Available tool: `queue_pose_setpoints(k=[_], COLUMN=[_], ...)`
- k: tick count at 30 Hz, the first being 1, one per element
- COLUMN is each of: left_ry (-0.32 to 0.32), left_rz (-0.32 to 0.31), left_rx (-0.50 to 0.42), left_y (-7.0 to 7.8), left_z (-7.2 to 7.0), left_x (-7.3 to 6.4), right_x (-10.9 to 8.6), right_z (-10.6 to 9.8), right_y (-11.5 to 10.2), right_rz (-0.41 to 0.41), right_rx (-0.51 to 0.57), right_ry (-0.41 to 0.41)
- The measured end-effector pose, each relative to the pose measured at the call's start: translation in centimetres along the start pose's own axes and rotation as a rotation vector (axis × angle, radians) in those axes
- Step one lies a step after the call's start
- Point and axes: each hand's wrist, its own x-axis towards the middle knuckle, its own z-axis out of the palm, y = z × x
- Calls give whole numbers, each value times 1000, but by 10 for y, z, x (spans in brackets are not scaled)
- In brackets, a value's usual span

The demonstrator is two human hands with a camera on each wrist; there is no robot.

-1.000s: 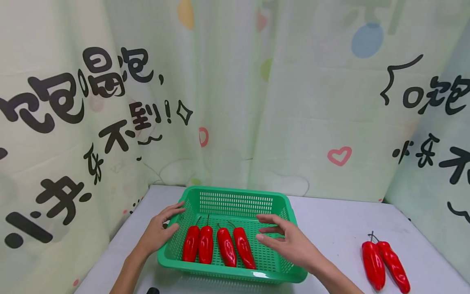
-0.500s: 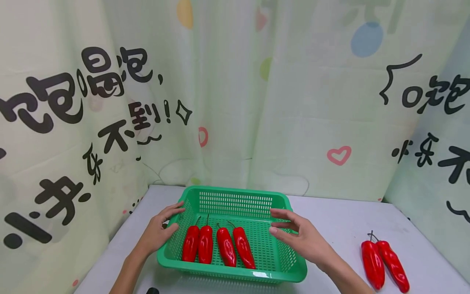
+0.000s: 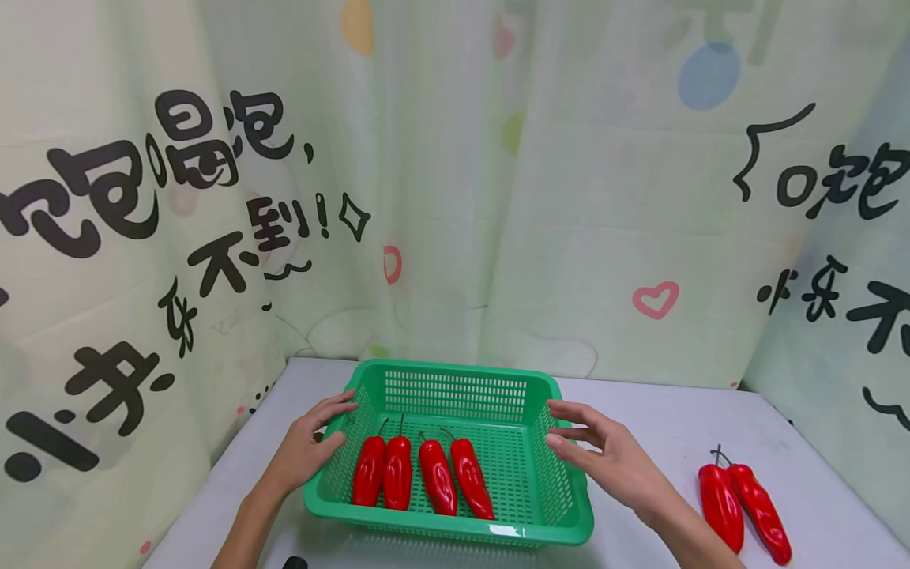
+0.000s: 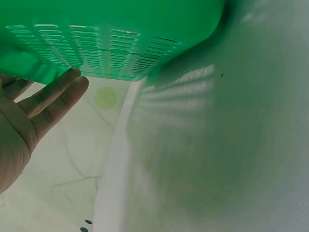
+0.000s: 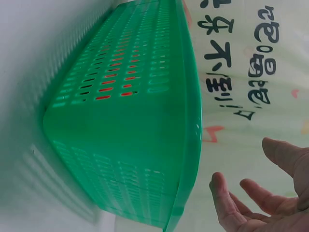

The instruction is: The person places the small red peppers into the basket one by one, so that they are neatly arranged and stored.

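A green plastic basket [image 3: 455, 531] with slotted walls stands on the white table, and several glossy red chili peppers [image 3: 438, 478] lie inside on its left half. My left hand [image 3: 306, 449] rests at the basket's left rim, fingers extended along it. In the left wrist view those fingers [image 4: 60, 92] reach the basket wall [image 4: 120, 24]. On the other side my right hand [image 3: 604, 454] hovers at the right rim with nothing in it, fingers spread and loosely bent. The right wrist view has this hand [image 5: 265, 198] beside the basket rim [image 5: 193, 96], apart from it.
Two more red chili peppers [image 3: 723, 506] lie on the table [image 3: 640, 411] to the right, stems crossing, near the right forearm. A printed curtain [image 3: 455, 197] closes off the back and both sides. A small black object [image 3: 295, 563] sits at the front edge.
The right hand has moved rightward, from over the inside of the basket to its right rim. The left hand, the basket and the peppers have stayed in place.
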Motion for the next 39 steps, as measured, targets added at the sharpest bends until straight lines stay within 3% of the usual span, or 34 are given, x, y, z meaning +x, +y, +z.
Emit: queue_pose_setpoints(k=[22, 39], left_ry=[9, 12], left_rz=[13, 20], left_rx=[17, 27], left_y=[1, 3], left_z=[0, 0], left_x=[0, -1], right_x=[-14, -18], right_z=[-33, -56], right_y=[24, 42], right_rz=[68, 208], right_rx=[-35, -81], right_ry=[67, 92])
